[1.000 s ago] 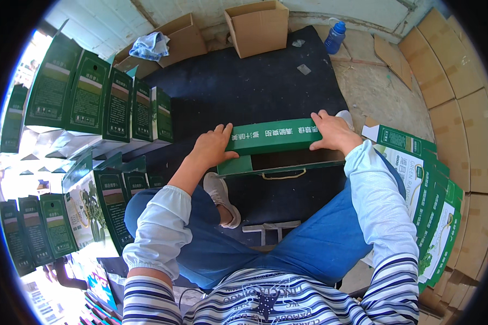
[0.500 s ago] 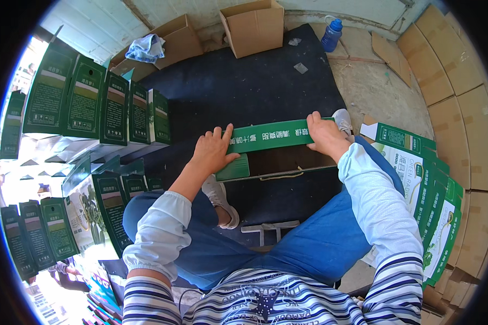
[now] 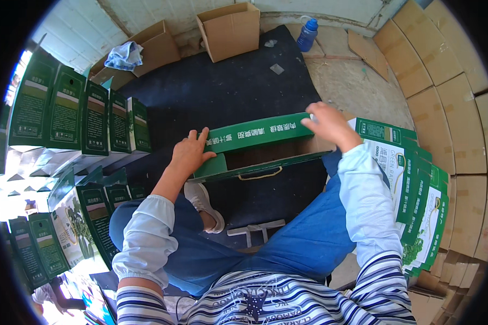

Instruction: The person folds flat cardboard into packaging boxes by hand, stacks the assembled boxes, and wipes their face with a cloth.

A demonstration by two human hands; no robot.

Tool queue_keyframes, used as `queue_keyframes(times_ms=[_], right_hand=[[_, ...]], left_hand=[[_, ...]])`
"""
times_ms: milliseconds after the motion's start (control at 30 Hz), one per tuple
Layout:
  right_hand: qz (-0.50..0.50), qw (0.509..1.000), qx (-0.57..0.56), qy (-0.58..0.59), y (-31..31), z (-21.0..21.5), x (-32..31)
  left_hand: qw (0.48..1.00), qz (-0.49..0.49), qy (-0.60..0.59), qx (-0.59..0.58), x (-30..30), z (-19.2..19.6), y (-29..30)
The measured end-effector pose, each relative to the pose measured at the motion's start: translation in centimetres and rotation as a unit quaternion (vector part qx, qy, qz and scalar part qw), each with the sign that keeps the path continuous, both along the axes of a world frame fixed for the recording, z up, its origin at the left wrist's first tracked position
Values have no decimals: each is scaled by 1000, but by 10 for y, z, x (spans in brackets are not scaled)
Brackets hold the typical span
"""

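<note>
A long green cardboard gift box (image 3: 255,132) stretches across in front of my knees, its top side partly open onto a dark brown inside. A cord handle (image 3: 260,174) hangs along its near edge. At the left end my left hand (image 3: 188,154) grips the corner, fingers over the far panel and thumb by a small green end flap (image 3: 214,164). My right hand (image 3: 331,127) is at the right end, its bent fingers on the far panel's corner; part of the fingertips is hidden.
Folded green boxes (image 3: 70,111) stand in rows at left. Flat green and white cartons (image 3: 387,173) fan out at right, before stacked brown boxes (image 3: 434,119). Beyond the black mat (image 3: 211,86) are an open brown box (image 3: 230,32), a blue bottle (image 3: 307,36) and a cloth (image 3: 124,56).
The whole view has shifted, so surroundings sit further left. My right hand has lifted and turned at the box's right corner, uncovering more of the panel. My left hand keeps its hold.
</note>
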State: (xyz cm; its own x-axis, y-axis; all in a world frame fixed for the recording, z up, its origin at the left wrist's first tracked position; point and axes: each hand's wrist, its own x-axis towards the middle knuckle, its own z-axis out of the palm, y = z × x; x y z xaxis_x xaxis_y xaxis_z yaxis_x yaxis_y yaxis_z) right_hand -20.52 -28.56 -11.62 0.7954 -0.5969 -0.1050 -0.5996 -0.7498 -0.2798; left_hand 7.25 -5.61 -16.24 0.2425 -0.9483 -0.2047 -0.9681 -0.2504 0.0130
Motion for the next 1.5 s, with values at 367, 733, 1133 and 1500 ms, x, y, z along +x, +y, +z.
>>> queue_keyframes(times_ms=[367, 733, 1133, 1500], right_hand=[[-130, 953, 275, -11, -5, 16, -36], [-51, 967, 173, 179, 28, 33, -34], [70, 953, 266, 124, 27, 0, -27], [-32, 988, 149, 10, 33, -15, -9]], left_hand=[[999, 11, -2, 31, -5, 5, -3], [1000, 1, -13, -4, -3, -1, 2], [999, 8, -21, 29, -9, 4, -1], [971, 92, 217, -37, 41, -9, 6]])
